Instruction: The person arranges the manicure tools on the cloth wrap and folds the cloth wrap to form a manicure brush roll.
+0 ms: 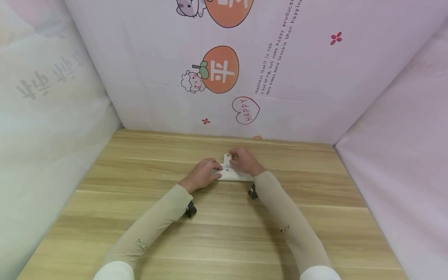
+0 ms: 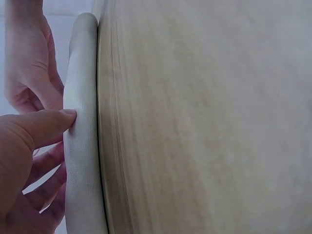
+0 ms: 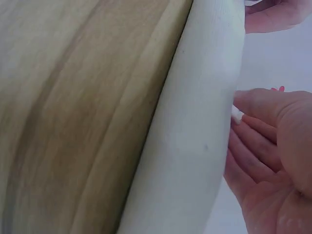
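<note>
A flat white fabric pouch (image 1: 238, 177) lies on the table, a narrow strap (image 1: 226, 159) with a round snap rising from its far side. My left hand (image 1: 203, 175) holds the pouch's left end; in the left wrist view the thumb (image 2: 48, 124) presses its rounded near edge (image 2: 82, 161). Over the right part, my right hand (image 1: 245, 161) pinches the strap near the snap. In the right wrist view a small white bit (image 3: 236, 115) shows between thumb and fingers, beyond the pouch's thick edge (image 3: 195, 112). The hands hide both ends.
The wood-grain table (image 1: 224, 233) spreads around the pouch. A printed white sheet (image 1: 297, 77) stands behind it, and pale sheets hang at the left (image 1: 52, 116) and right (image 1: 395, 136). A dark wrist camera (image 1: 190, 210) sits below the left wrist.
</note>
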A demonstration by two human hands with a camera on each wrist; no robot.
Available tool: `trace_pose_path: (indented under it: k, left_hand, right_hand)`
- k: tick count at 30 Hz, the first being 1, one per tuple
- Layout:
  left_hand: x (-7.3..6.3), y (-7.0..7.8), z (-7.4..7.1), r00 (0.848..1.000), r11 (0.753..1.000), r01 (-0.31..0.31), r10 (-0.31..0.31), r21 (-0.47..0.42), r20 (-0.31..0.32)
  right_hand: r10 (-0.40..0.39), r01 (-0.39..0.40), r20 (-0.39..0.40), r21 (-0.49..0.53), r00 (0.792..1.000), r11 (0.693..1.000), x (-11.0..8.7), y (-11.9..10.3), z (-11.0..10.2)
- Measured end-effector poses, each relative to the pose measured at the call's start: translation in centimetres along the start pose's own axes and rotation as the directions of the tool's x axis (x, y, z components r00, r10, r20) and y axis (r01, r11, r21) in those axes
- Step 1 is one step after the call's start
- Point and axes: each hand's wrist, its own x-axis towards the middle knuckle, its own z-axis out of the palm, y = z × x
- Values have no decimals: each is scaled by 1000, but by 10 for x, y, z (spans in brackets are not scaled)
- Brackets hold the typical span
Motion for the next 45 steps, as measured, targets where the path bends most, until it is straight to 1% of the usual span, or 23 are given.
trace_pose_path:
  k: [2,4,9,14,20,23,28,31,42,45]
  left_hand:
    - [0,1,0,1000,1000,0,0,-3,0]
    - [0,2,0,1000,1000,-2,2,-4,-1]
    - [1,2,-2,1000,1000,-9,9,0,-1]
    - [1,3,-2,1000,1000,-15,15,-4,-1]
    - [2,3,-1,1000,1000,-8,8,-11,7]
    - [2,3,-1,1000,1000,-15,15,-10,-1]
    - [1,2,-2,1000,1000,-24,23,-20,-6]
    - [1,2,-2,1000,999,-21,21,-34,-1]
    - [2,2,-2,1000,999,-19,20,-51,12]
    - [2,2,-2,1000,999,-19,20,-48,11]
  right_hand:
    - [13,-13,-12,6,1000,1000,-2,-1,-2]
    - [8,-8,-23,-2,1000,1000,-5,-3,-4]
    - [-53,53,-39,-20,998,998,-13,-10,-8]
    - [-111,109,-43,-45,993,993,-23,-14,-8]
    - [-149,145,-50,-76,988,986,-33,-13,-3]
    - [-165,161,-59,-74,985,984,-37,-12,1]
    - [-214,206,-91,-90,973,974,-41,-8,7]
    - [-230,221,-100,-94,968,971,-43,-6,9]
    - [-279,274,-96,-58,956,960,-47,-2,11]
    - [-298,292,-87,-75,951,953,-47,-3,11]
